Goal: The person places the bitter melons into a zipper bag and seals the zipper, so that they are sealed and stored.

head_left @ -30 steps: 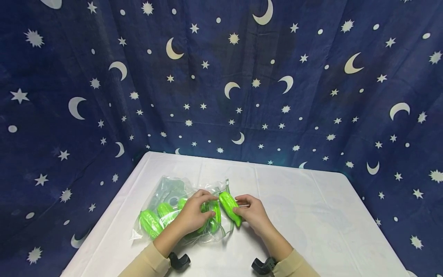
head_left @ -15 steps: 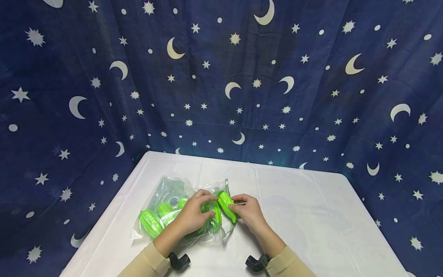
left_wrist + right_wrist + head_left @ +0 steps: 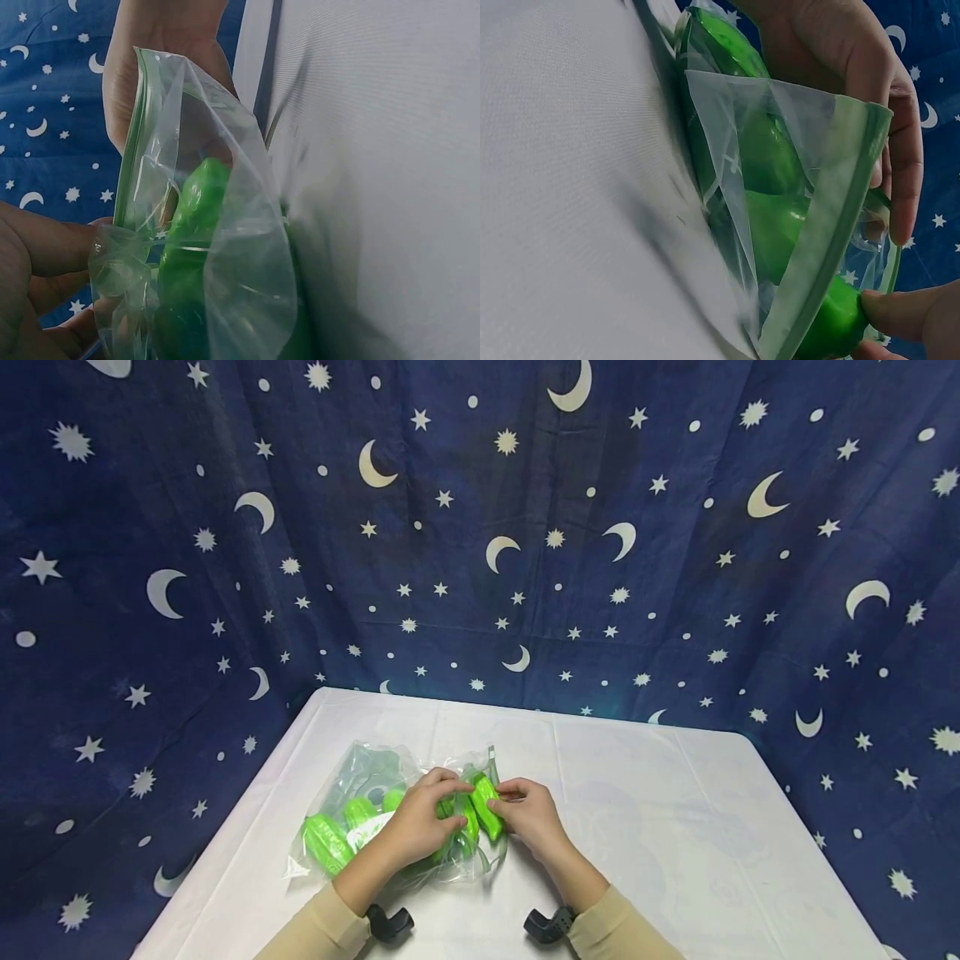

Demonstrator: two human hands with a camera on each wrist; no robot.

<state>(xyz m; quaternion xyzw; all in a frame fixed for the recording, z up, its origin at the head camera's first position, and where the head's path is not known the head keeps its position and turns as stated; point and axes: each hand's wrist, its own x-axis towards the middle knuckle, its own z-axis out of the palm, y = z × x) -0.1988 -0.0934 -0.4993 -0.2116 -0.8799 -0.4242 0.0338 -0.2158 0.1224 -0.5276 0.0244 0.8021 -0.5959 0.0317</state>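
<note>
Near the left of the table lies a clear zip bag (image 3: 365,768) with several bright green, ridged toy bitter melons (image 3: 327,843) inside. My left hand (image 3: 418,823) pinches the bag near its mouth, keeping it apart; the green zip strip (image 3: 832,232) shows in the right wrist view. My right hand (image 3: 534,818) holds one toy bitter melon (image 3: 486,806) between thumb and fingers at the mouth. Most of that melon is within the bag, and its near end (image 3: 838,319) is at my right thumb. Part of the bag is hidden under my left hand.
A white cloth covers the table (image 3: 660,827), with its far edge against a dark blue curtain (image 3: 450,568) of moons and stars. Black straps with a curved mount (image 3: 549,927) sit on both wrists. A white label (image 3: 365,832) shows on the bag.
My right hand has moved left with the toy bitter melon, from just outside the bag's mouth to inside it. My left hand has stayed at the bag.
</note>
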